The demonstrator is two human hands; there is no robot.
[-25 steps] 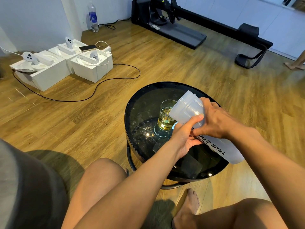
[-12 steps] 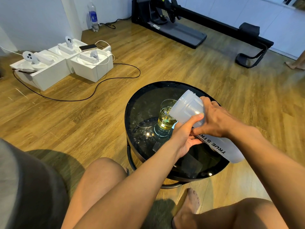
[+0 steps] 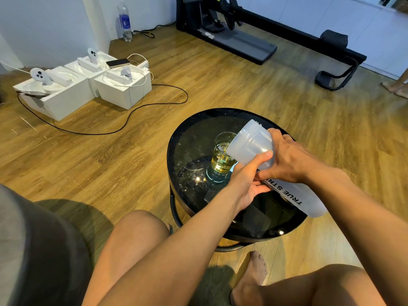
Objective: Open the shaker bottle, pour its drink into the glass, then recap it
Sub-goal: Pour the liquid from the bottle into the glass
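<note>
A frosted white shaker bottle [image 3: 251,144] with black lettering is tipped steeply, its open mouth at the rim of a clear glass [image 3: 222,157]. The glass stands on a round black glass table [image 3: 189,138] and holds yellow drink to about half its height. My right hand [image 3: 287,160] grips the bottle's middle from above. My left hand [image 3: 249,177] supports the bottle from below, thumb pressed on its side. The bottle's cap is not visible.
White boxes [image 3: 119,89] with controllers and a phone sit on the wooden floor at the left, with a black cable [image 3: 154,104] trailing toward the table. A water bottle [image 3: 124,22] stands by the wall. A black exercise machine [image 3: 254,43] lies behind. My knees are below the table.
The bottle stays tipped over the glass in both hands. Its position has hardly shifted, and the drink level in the glass looks about the same.
</note>
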